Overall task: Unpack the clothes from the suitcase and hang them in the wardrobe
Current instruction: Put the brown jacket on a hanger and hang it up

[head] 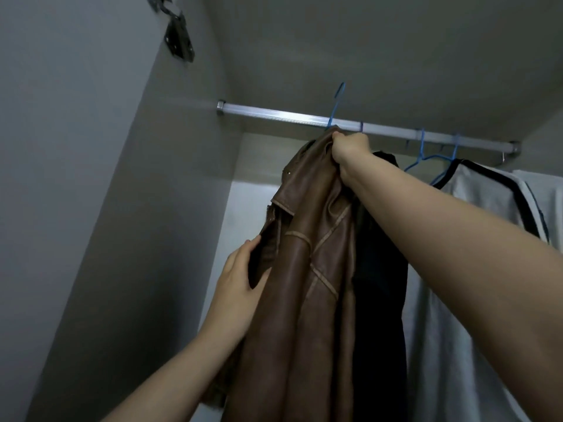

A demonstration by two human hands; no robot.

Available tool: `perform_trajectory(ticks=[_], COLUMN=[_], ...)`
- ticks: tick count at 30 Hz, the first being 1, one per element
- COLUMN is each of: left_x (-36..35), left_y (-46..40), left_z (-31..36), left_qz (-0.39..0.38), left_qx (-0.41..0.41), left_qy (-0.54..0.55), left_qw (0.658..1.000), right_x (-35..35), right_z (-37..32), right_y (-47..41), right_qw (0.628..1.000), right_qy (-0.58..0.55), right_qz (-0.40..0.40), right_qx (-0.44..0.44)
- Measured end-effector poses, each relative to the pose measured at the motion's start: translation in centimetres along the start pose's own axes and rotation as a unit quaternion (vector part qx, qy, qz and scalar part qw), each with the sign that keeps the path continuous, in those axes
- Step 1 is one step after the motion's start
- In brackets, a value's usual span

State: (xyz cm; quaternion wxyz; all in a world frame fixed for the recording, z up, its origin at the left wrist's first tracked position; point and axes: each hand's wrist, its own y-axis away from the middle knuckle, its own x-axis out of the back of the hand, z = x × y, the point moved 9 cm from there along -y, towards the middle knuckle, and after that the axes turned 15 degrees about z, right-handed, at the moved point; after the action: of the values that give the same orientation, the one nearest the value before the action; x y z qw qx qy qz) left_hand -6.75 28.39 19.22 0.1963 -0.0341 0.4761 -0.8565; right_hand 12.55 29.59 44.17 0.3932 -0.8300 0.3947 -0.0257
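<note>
A brown leather jacket (307, 263) hangs from a blue hanger (336, 102) whose hook rises above the silver wardrobe rail (274, 113). My right hand (350, 150) grips the jacket's collar just under the rail. Lower down, my left hand (240, 281) holds the jacket's front edge, fingers curled into the opening. A black garment (380, 269) hangs right behind the jacket. The suitcase is out of view.
A white garment with black trim (475, 269) hangs on blue hangers (426, 159) at the rail's right end. The grey wardrobe side wall (91, 208) stands at the left, with a metal hinge (178, 41) near the top. The rail's left part carries nothing.
</note>
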Motion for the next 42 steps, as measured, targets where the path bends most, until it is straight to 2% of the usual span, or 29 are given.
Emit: perform_trajectory(ticks=[3,10,17,23,27,30,35,38,42], left_x=[-1.1,-3.2,-3.9,-5.4,-7.1,-7.2,-5.5,-4.0,-2.3], left_y=[-0.4,-1.0,-0.7,0.8,3.4,5.3,7.3,10.1,14.8], left_z=[-0.8,-1.6,-2.4,-3.8,-4.8,-5.3,-7.1,-8.0,-10.1], left_qz=[0.008,-0.003,-0.039,-0.104,-0.171,-0.181,-0.135,-0.124,-0.135], left_qx=[0.007,0.000,0.017,0.061,0.098,0.111,0.126,0.129,0.145], left_qy=[-0.001,0.005,0.026,0.043,0.039,0.042,0.039,0.011,-0.024], left_qw=[1.000,1.000,0.999,0.992,0.980,0.976,0.982,0.984,0.980], right_x=[0.0,-0.8,-2.3,-2.8,-2.1,-0.2,4.1,7.3,10.4], right_z=[0.8,1.8,5.2,5.7,5.9,6.8,9.4,14.1,22.4], right_y=[-1.7,-1.8,-1.2,-1.3,-0.9,0.6,8.0,14.9,25.1], right_qw=[1.000,0.998,0.986,0.981,0.986,0.996,0.996,0.995,0.985], right_qy=[0.001,0.039,0.150,0.177,0.150,0.082,-0.039,-0.060,-0.072], right_qz=[0.000,-0.052,-0.067,-0.065,-0.062,-0.044,-0.079,-0.085,-0.122], right_qx=[-0.026,0.011,0.029,0.043,0.030,-0.001,-0.010,0.002,-0.097])
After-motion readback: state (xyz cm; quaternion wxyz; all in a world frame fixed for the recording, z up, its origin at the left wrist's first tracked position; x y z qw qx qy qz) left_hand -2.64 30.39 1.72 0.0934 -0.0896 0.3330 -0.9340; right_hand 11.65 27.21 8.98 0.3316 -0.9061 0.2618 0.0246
